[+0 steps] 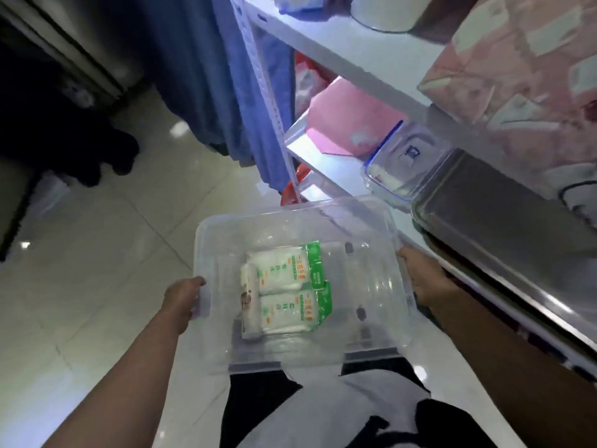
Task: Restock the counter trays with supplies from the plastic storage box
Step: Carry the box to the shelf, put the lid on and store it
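Clear plastic storage box (381, 227), lid off, held level above the tiled floor (97, 286), in front of the person's torso. All places below are given relative to the box.

Left hand (182, 297) grips the box's left rim at the handle; thumb lies on top of the rim, the other fingers wrap under and cannot be seen. Right hand (420, 276) holds the right rim; its fingers curl round the edge, their spread hidden behind the plastic wall.

Inside, left of centre on the bottom: two white packets with green ends (284, 292) lie flat, one beyond the other, touching. A narrow white roll (250, 302) lies along their left side, touching both. The right half of the bottom is bare.

Right of the box: a metal shelf rack. The shelf edge (478, 273) runs just beside the box's right wall and the right hand; little room there. A dark steel tray (504, 215) sits on that shelf. Beyond the box's far right corner: a small clear container with blue rim (403, 169).

Left of the box: open floor, wide room. Beyond the far edge: blue cloth (206, 76) hanging by the rack post.
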